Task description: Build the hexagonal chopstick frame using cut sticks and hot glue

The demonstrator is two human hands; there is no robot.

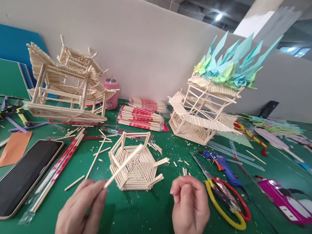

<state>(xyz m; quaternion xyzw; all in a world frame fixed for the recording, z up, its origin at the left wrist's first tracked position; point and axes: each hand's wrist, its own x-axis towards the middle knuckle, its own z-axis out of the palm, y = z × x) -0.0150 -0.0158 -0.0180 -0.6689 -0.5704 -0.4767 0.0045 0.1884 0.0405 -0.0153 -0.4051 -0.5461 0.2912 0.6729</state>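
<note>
My left hand [81,212] pinches a pale wooden stick [123,166] between thumb and fingers. The stick slants up to the right, and its far end overlaps the small frame behind it. That many-sided stick frame [137,168] sits on the table just past my hands, with a slatted base and short posts at its edge. To its right, my right hand [190,208] is closed with the fingers curled in. Short stick ends [185,171] show just above that fist; whether it holds them I cannot tell.
Scissors [220,198] and a blue glue gun [221,166] lie right. A phone [15,181] and wrapped sticks [59,165] lie left. Behind stand a stick house [61,93], stick bundles [141,117], a pink jar [111,94] and a paper-topped stick tower [205,112].
</note>
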